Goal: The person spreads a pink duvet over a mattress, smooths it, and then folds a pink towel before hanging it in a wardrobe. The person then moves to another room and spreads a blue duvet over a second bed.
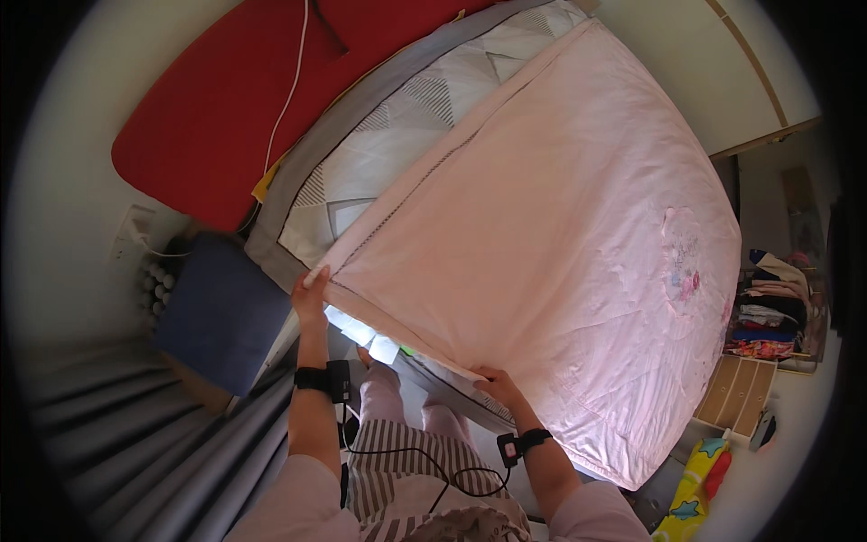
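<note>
A large pink quilt or duvet cover (501, 203) spreads over a bed, with an embroidered patch on its right part. My left hand (311, 293) grips its near left corner, where a patterned seam ends. Farther right along the near edge, my right hand (498, 387) pinches the cloth between thumb and fingers. Beyond the quilt's left edge lies a white bed sheet with grey striped triangles (399, 125), bordered by grey fabric (271, 237). Bright white pieces (362, 335) show below the lifted edge between my hands; what they are is unclear.
A red padded headboard (196, 129) stands at upper left, crossed by a white cable. Nearer are a blue-topped cabinet (223, 315), a wall socket (132, 234) and grey curtains (135, 433). At right are folded clothes (772, 311), a drawer unit (735, 393) and a yellow patterned item (694, 488).
</note>
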Motion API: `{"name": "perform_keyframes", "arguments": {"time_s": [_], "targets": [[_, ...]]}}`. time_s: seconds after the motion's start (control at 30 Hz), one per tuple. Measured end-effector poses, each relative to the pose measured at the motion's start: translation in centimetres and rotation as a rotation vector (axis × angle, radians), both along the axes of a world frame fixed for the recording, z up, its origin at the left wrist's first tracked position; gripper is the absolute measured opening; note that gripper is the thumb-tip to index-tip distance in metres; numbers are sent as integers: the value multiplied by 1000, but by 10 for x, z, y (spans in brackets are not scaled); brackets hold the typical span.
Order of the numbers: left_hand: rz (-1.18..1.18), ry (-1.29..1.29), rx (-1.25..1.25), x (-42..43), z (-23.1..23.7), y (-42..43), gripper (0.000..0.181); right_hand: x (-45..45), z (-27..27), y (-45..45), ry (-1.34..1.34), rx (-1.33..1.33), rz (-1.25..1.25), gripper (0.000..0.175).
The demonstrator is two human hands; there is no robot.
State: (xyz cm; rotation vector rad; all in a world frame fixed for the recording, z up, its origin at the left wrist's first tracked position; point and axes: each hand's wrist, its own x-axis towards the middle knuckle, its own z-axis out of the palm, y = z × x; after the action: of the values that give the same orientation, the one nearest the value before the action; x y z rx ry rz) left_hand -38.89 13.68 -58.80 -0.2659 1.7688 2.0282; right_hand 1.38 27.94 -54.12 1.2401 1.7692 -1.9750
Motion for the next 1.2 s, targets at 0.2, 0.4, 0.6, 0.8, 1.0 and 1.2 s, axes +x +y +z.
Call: {"name": "perform_keyframes", "arguments": {"time_s": [0.2,0.4,0.6,0.8,1.0,1.2], "targets": [[-203,-78,-86,-13,-15,-17,27,-12,-23,-13,-1,41,76,37],[-290,-242,-221,-10,-15,-31,21,-19,-30,-13,-252,-70,273,29],[-306,322,-612,-78,-9,-29,32,-95,22,12,-496,231,952,15],[-456,1027,-929,-179,5,-18,52,-241,25,-39,374,1019,438,26],[-572,976,-1018,-187,22,-22,58,-299,-25,-61,223,1099,391,45],[-553,1009,-973,-178,33,-29,46,-255,21,8,179,-359,-538,38]]}}
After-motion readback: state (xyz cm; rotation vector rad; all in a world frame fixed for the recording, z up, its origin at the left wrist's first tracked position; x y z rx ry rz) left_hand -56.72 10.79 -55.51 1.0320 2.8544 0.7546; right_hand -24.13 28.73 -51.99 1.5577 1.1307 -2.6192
